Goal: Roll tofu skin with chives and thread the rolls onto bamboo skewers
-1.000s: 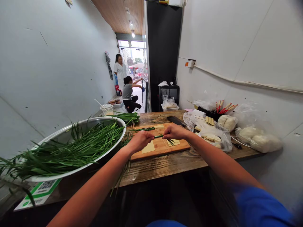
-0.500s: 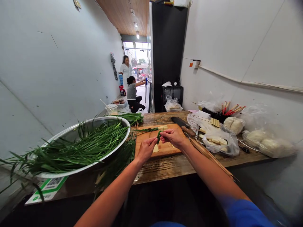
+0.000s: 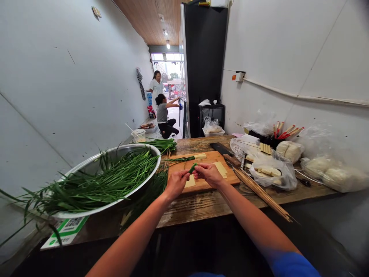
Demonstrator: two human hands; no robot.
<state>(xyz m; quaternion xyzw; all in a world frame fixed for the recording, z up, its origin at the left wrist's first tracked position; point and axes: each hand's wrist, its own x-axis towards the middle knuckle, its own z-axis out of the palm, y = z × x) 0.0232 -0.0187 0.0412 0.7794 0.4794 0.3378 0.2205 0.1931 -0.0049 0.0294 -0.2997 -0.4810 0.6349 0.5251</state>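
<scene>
Both hands meet over the near edge of the wooden cutting board (image 3: 216,181). Left hand (image 3: 176,183) and right hand (image 3: 208,174) pinch a small folded green chive bundle (image 3: 192,168) between them, its long axis tilted up-right, equally near both.

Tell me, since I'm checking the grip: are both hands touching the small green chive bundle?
Touching. The head view shows the left hand and right hand pinching the chive bundle between their fingertips above the cutting board.
</scene>
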